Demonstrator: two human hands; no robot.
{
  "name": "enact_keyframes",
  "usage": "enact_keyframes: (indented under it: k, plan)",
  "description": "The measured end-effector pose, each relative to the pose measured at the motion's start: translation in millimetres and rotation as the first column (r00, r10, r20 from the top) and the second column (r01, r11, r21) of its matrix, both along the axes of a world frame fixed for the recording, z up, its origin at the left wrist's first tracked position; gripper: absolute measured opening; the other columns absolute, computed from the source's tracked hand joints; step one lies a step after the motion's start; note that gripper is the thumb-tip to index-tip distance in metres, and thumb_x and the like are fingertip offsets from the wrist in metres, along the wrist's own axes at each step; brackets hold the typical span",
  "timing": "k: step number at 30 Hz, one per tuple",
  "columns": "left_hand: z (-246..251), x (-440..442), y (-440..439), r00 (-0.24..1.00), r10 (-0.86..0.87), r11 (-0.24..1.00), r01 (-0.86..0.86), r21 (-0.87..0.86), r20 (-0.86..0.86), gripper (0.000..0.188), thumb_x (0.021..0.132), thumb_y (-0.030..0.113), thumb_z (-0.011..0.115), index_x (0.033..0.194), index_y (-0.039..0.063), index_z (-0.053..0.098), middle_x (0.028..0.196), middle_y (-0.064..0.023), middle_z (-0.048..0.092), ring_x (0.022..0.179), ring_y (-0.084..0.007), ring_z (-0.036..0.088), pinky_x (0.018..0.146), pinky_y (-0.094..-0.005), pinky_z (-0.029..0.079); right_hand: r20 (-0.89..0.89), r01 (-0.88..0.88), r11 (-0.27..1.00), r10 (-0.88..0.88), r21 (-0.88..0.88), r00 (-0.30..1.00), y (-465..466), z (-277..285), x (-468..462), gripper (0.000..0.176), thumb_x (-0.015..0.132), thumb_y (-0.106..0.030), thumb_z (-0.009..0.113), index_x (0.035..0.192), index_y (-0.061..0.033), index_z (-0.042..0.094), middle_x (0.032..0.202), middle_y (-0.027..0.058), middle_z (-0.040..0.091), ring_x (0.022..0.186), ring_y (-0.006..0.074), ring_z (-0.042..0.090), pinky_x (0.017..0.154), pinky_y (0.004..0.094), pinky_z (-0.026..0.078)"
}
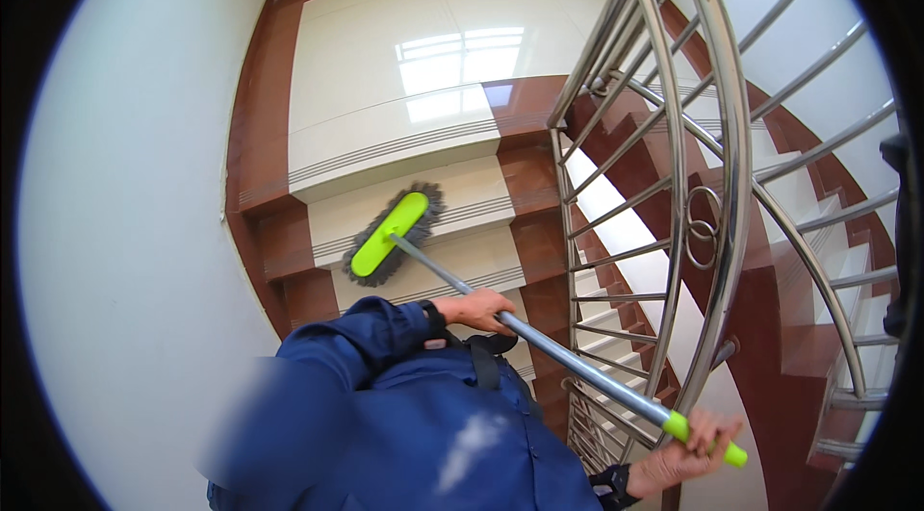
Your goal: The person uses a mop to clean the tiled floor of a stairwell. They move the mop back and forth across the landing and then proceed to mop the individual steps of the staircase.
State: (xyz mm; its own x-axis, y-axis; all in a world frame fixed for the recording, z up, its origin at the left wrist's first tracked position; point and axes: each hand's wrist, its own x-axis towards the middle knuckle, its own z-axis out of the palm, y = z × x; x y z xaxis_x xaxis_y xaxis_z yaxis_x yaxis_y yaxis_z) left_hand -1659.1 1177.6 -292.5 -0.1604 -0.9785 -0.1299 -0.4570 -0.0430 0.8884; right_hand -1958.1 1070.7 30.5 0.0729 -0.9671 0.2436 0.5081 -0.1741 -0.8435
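A flat dust mop with a lime-green plastic head and grey fringed pad lies at an angle across a stair step near the landing's edge. Its grey metal pole runs down to the right. My left hand is closed around the middle of the pole. At the far end, my right hand holds the lime-green handle grip, low at the right beside the railing. Both wrists have dark bands, and the sleeves are dark blue.
Cream and red-brown steps rise to a glossy landing with window reflections. A white wall borders the left. Curved stainless-steel railings stand close on the right, with another flight beyond and lower steps visible between bars.
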Motion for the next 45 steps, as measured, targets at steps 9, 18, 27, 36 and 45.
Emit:
enact_keyframes:
  k: [9,18,27,36,45]
  plan:
    - [-65.2,86.0,117.4,0.926,0.274,0.878,-0.352,0.325,0.261,0.044,0.072,0.051,0.080,0.079,0.010,0.068,0.073,-0.0144,0.067,0.076,-0.0365,0.066,0.067,-0.0462,0.051,0.128,-0.504,0.820,0.488,0.271,0.863,0.3,-112.6,87.1,0.008,0.099,-0.009,0.059,0.107,-0.0081,0.060,0.063,-0.0039,0.037,0.058,0.0092,0.038,0.069,0.0292,0.037]
    - [-5.4,52.0,62.9,0.995,0.100,0.982,-0.100,0.161,0.004,0.045,0.075,0.048,0.081,0.087,0.007,0.067,0.079,-0.0159,0.067,0.079,-0.0369,0.066,0.068,-0.0476,0.050,-0.031,-0.320,0.946,0.319,-0.044,0.947,-5.4,-23.8,55.4,0.007,0.102,-0.008,0.053,0.108,-0.0055,0.055,0.058,-0.0065,0.035,0.052,0.0048,0.035,0.063,0.0255,0.033]
    - [-22.9,71.4,84.8,0.918,0.371,0.925,-0.379,0.036,0.140,0.041,0.078,0.042,0.079,0.100,0.010,0.066,0.092,-0.0158,0.069,0.092,-0.0381,0.066,0.078,-0.0481,0.052,0.164,-0.633,0.774,0.624,0.002,0.764,-41.0,-34.5,126.6,0.013,0.097,-0.008,0.060,0.099,-0.0075,0.047,0.062,-0.0028,0.039,0.055,0.0069,0.040,0.063,0.0276,0.036]
    - [-60.5,147.3,200.4,0.762,0.515,0.676,-0.642,0.360,0.392,0.045,0.068,0.047,0.084,0.089,0.011,0.066,0.085,-0.0132,0.071,0.089,-0.0345,0.068,0.077,-0.0459,0.051,-0.031,-0.703,0.634,0.749,0.321,0.661,40.4,-132.6,226.6,0.012,0.099,-0.013,0.062,0.108,-0.0102,0.055,0.078,0.0015,0.048,0.079,0.0172,0.052,0.095,0.0427,0.046]
    - [-14.7,100.0,116.0,0.884,0.458,0.863,-0.467,0.196,0.092,0.046,0.065,0.038,0.088,0.090,0.011,0.061,0.083,-0.0122,0.068,0.083,-0.0325,0.067,0.072,-0.0438,0.052,-0.144,-0.537,0.829,0.557,0.159,0.818,-2.6,-91.7,156.9,0.020,0.099,-0.020,0.058,0.088,-0.0114,0.045,0.071,0.0029,0.048,0.070,0.0158,0.050,0.077,0.0352,0.046]
